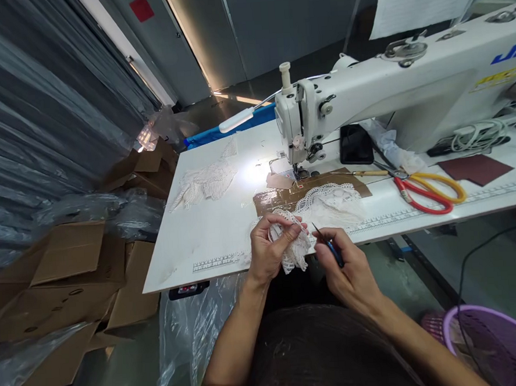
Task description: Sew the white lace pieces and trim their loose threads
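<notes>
My left hand (267, 246) is closed on a piece of white lace (295, 250), pinching it at the near edge of the white sewing table (208, 231). Just right of it, my right hand (345, 263) grips small blue-handled thread snips (329, 246), whose dark tip points up toward the lace. More white lace (332, 203) lies on a brown cardboard sheet (280, 198) under the needle of the white sewing machine (365, 93).
Red and yellow scissors (424, 190) and a black phone (355, 143) lie on the table to the right. A lace pile (205, 181) sits at the far left. Cardboard boxes (66, 274) and plastic bags fill the floor left; a purple basket (498, 341) stands at lower right.
</notes>
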A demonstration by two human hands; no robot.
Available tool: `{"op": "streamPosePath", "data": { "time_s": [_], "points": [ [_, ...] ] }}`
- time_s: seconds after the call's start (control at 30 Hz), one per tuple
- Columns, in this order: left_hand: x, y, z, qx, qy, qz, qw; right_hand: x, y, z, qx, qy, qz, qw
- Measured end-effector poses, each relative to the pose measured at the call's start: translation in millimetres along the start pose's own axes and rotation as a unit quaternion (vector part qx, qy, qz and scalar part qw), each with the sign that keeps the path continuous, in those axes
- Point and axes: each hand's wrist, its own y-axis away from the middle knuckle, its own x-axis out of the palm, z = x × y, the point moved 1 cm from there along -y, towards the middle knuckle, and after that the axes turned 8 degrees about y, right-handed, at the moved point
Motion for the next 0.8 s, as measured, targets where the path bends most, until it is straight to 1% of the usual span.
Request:
{"op": "streamPosePath", "data": {
  "time_s": [0.07, 0.13, 0.27, 0.37, 0.47, 0.67, 0.8],
  "points": [
    [3.2, -5, -1, 0.001, -0.012, 0.018, 1.0, -10, 1, 2, 0.019, -0.003, 0.014, 1.0],
    [6.5, -8, -2, -0.001, -0.019, 0.037, 0.999, -16, 2, 3, 0.031, -0.016, 0.028, 0.999],
    [10.4, -9, -4, 0.012, -0.038, 0.057, 0.998, -14, 1, 4, 0.039, -0.029, 0.034, 0.998],
    [10.2, -7, -4, 0.014, -0.05, 0.058, 0.997, -11, 0, 3, 0.056, -0.029, 0.038, 0.997],
    [8.5, -6, -3, 0.005, -0.052, 0.054, 0.997, -10, -1, 4, 0.058, -0.02, 0.038, 0.997],
    [3.9, -6, -1, 0.003, -0.082, 0.038, 0.996, -10, -2, 7, 0.049, 0.0, 0.035, 0.998],
    [3.7, -6, 0, -0.001, -0.083, 0.033, 0.996, -8, -3, 3, 0.032, 0.01, 0.019, 0.999]
  ]
}}
